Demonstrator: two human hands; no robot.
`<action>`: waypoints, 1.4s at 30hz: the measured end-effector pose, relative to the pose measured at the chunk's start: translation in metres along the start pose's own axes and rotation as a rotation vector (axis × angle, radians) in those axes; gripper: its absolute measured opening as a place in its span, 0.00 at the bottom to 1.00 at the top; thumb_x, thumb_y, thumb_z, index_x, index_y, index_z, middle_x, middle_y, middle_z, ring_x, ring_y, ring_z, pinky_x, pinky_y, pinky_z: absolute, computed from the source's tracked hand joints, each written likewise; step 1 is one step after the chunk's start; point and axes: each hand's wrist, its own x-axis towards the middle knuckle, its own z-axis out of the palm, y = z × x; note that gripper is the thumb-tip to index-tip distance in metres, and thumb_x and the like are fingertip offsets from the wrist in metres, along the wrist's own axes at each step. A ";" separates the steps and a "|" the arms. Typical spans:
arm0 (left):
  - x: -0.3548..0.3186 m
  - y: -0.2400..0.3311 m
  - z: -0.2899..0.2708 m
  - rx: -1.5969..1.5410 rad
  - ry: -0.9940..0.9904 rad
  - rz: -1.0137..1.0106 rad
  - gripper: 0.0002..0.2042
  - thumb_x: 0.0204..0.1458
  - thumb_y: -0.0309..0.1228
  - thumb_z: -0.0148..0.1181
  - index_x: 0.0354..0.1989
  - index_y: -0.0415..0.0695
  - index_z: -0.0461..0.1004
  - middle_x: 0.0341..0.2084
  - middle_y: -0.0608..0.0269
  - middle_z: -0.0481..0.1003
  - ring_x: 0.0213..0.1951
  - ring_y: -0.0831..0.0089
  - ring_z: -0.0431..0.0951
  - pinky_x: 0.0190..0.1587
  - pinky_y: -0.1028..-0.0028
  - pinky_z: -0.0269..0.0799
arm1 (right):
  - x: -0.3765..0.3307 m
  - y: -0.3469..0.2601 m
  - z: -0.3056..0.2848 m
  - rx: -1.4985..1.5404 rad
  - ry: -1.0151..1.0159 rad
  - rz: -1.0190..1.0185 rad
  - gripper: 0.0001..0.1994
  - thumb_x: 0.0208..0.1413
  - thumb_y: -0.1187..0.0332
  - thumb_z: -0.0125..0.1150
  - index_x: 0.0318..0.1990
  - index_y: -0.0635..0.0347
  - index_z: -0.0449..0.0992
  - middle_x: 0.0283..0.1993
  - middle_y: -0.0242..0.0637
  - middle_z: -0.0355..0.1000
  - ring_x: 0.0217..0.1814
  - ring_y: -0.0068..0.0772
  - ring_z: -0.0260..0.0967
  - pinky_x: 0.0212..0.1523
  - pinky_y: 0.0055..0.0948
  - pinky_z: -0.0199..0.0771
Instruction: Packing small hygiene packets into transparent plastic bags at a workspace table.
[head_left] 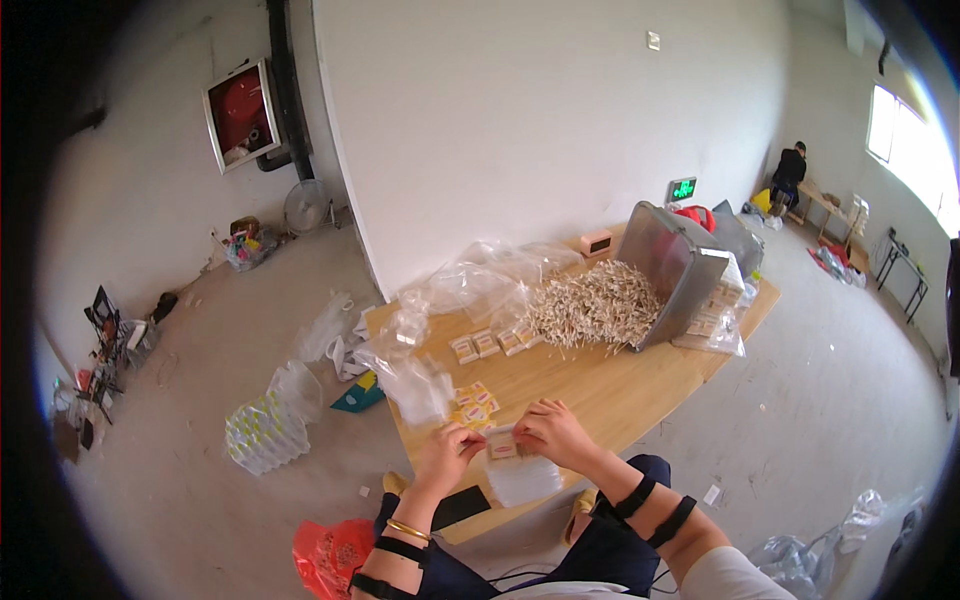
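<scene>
My left hand (453,458) pinches the left edge of a small clear packet (502,451) with a printed label, at the near end of the table. The fingers of my right hand (550,432) are closed at its right edge. Directly below lies a stack of clear plastic sleeves or boxes (524,482); which they are, I cannot tell. Yellow-and-white printed cards (474,405) lie loose beyond my left hand. Farther back is a row of small filled packs (484,345). A heap of short, pale, swab-like sticks (595,305) spills from a tipped grey bin (678,265).
Crumpled clear plastic bags (470,280) cover the wooden table's (590,400) far left. A small pink box (596,242) stands by the wall. A dark flat object (461,508) lies at the near edge. Left on the floor are bagged bottles (266,432). Another person (790,172) sits far right.
</scene>
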 end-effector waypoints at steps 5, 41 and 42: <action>0.002 0.002 -0.004 0.024 -0.016 -0.002 0.05 0.45 0.29 0.67 0.29 0.41 0.79 0.27 0.56 0.76 0.33 0.59 0.77 0.36 0.66 0.71 | 0.003 -0.001 0.002 0.033 0.027 -0.009 0.05 0.48 0.65 0.63 0.31 0.53 0.78 0.34 0.32 0.71 0.44 0.38 0.67 0.48 0.36 0.63; 0.016 0.010 0.027 0.162 -0.030 0.123 0.04 0.41 0.32 0.66 0.23 0.47 0.78 0.26 0.63 0.75 0.35 0.62 0.75 0.43 0.64 0.66 | -0.002 0.005 0.002 -0.006 0.037 0.030 0.04 0.44 0.66 0.63 0.29 0.52 0.76 0.34 0.32 0.71 0.44 0.38 0.67 0.46 0.36 0.61; 0.016 0.010 0.028 0.142 -0.004 0.151 0.05 0.41 0.32 0.66 0.23 0.46 0.78 0.26 0.63 0.75 0.34 0.62 0.75 0.43 0.63 0.66 | -0.002 0.004 0.003 -0.008 0.044 0.024 0.05 0.44 0.66 0.63 0.29 0.53 0.76 0.34 0.33 0.71 0.44 0.38 0.67 0.46 0.36 0.61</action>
